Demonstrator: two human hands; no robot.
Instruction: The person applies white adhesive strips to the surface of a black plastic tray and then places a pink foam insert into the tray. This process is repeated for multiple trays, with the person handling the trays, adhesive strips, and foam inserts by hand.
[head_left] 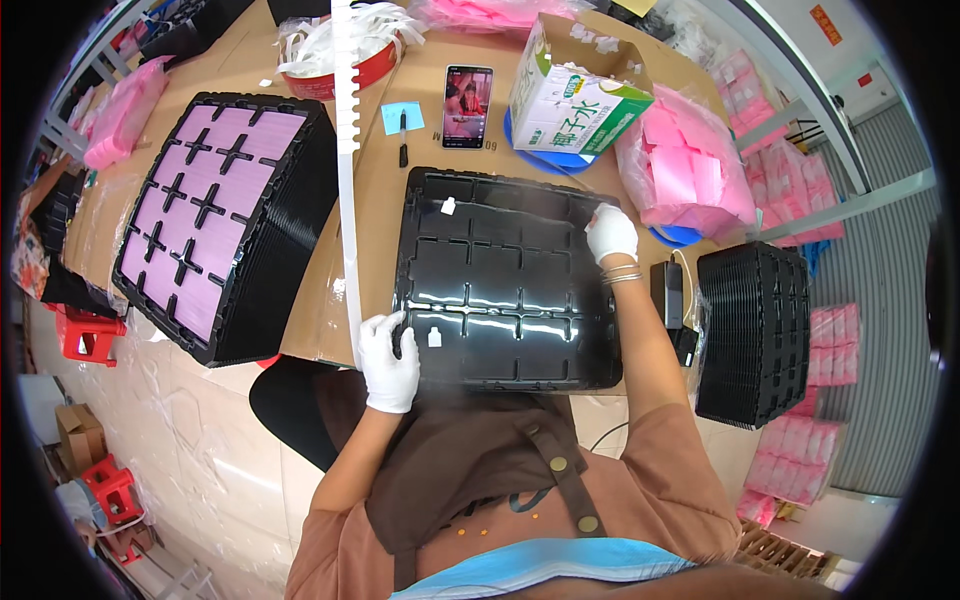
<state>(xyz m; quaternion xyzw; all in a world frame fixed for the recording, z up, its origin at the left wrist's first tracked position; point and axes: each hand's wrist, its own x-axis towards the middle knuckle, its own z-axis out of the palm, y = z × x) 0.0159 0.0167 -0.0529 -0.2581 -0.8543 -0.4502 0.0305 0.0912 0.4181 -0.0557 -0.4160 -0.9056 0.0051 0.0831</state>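
Note:
A black plastic tray (480,265) with cross-shaped ridges lies in front of me. Two small white tags sit on it, one tag (448,206) in the far left part and another tag (434,337) in the near left part. My left hand (388,362), in a white glove, is at the tray's left edge, thumb and forefinger apart. At the tray's far right corner, my gloved right hand (611,235) has its fingers drawn together. A bit of white shows at those fingertips, but I cannot make out what it is.
At left stands a stack of black trays (225,220) topped with pink sheets; another stack (755,335) is at right. A notched white strip (346,180) crosses the table. Beyond are a phone (467,105), a pen (403,140), a carton (580,90) and bagged pink pieces (685,165).

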